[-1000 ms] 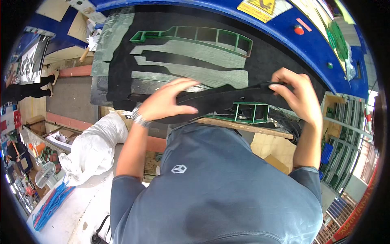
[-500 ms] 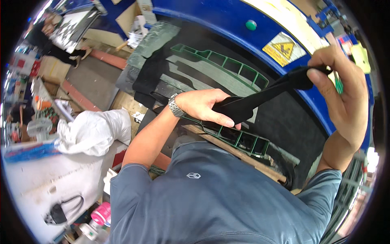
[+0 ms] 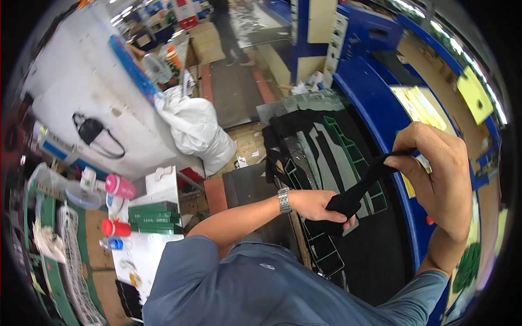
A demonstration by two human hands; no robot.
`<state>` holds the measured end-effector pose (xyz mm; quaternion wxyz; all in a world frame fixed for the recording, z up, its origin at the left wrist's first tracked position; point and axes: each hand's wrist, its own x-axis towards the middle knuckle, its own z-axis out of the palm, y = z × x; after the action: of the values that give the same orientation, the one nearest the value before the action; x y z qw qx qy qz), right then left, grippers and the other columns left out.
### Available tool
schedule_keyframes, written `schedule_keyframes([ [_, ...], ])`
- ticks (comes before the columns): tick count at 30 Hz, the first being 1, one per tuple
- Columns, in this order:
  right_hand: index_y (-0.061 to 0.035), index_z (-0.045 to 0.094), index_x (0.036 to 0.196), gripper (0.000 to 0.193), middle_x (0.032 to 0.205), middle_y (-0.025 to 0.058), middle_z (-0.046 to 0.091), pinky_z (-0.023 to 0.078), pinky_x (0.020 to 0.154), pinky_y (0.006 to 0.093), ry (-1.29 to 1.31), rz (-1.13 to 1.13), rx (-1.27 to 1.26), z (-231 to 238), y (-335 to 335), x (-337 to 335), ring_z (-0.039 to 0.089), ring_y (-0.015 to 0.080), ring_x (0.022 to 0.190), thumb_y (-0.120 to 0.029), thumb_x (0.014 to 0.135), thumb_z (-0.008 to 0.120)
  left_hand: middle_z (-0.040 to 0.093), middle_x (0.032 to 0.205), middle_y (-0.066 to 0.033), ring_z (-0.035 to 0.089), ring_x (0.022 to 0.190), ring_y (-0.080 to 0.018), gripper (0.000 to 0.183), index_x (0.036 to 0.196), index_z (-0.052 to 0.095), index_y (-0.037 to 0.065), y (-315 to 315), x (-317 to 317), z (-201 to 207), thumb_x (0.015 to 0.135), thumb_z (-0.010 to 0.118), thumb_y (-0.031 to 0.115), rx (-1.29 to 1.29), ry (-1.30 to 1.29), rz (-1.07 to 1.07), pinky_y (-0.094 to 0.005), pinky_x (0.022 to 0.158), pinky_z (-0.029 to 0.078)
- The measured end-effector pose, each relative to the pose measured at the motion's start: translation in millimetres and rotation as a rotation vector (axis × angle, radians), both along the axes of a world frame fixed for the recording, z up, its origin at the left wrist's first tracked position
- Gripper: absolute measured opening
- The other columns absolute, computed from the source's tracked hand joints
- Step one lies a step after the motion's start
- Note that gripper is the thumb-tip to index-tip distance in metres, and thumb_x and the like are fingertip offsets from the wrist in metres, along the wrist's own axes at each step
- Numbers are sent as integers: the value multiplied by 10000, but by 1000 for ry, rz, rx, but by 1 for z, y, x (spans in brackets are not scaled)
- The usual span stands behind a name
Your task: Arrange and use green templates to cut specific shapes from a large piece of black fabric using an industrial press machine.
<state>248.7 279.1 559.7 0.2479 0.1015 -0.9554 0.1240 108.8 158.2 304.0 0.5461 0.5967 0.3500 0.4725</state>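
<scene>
A long strip of black fabric (image 3: 365,186) stretches between my two hands over the work surface. My left hand (image 3: 321,207), with a metal watch on its wrist, is closed on the strip's lower end. Raised at the right, my right hand (image 3: 437,174) pinches the upper end between thumb and fingers. Below the strip lies black sheet material (image 3: 375,261). On it rest a green metal cutting die (image 3: 338,131) with open cells and a second such die (image 3: 328,255), partly hidden by my left forearm. Grey strips (image 3: 325,171) lie between the dies.
Blue machine framing (image 3: 361,103) borders the work surface on the far and right sides. A stuffed white sack (image 3: 193,127) stands at the left. On a white table (image 3: 147,261) are a red-lidded container (image 3: 116,228) and stacked green pieces (image 3: 155,218). A person (image 3: 225,32) stands far off in the aisle.
My view has swung to the left, bringing the white table and sack closer to the middle. Both hands still hold the black fabric strip, now at a steeper slant in view.
</scene>
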Motion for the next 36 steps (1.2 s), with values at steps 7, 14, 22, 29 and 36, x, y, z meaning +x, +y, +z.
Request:
schedule_keyframes([
  [7, 27, 607, 895, 192, 780, 120, 607, 462, 658, 330, 0, 198, 65, 2, -73, -28, 589, 236, 690, -35, 840, 780, 773, 1127, -52, 691, 1070, -153, 232, 1159, 746, 17, -115, 18, -40, 1081, 608, 187, 131, -19, 473, -316, 1002, 512],
  [14, 11, 602, 1043, 93, 932, 52, 580, 401, 770, 246, -146, 488, 11, -40, -168, -105, 498, 127, 831, -76, 1038, 634, 749, 883, -174, 673, 726, -244, 432, 1212, 716, -19, -289, 75, -140, 1040, 681, 376, 14, 140, 1110, -413, 676, 500],
  [22, 26, 620, 1119, 92, 1059, 34, 600, 416, 867, 220, -356, 1017, 44, -108, -434, -147, 530, 103, 946, -17, 1054, 572, 734, 926, -226, 683, 779, -319, 457, 1185, 690, -42, -495, 269, -232, 1026, 688, 386, -148, 31, 1877, -405, 746, 527],
  [29, 41, 587, 1056, 112, 1018, 194, 670, 494, 861, 321, -583, 1563, -46, -135, -632, -9, 615, 222, 939, -29, 1001, 655, 742, 1196, -138, 693, 1062, -195, 371, 1245, 646, -6, -592, 433, -257, 987, 754, 238, -155, -290, 2306, -351, 926, 534],
  [36, 62, 612, 1063, 100, 1001, 187, 679, 505, 869, 329, -541, 1773, -50, -135, -752, 86, 637, 241, 939, 50, 966, 634, 742, 1158, -75, 688, 1100, -131, 256, 1141, 652, 17, -661, 514, -269, 966, 775, 158, 50, -341, 2533, -298, 946, 527],
])
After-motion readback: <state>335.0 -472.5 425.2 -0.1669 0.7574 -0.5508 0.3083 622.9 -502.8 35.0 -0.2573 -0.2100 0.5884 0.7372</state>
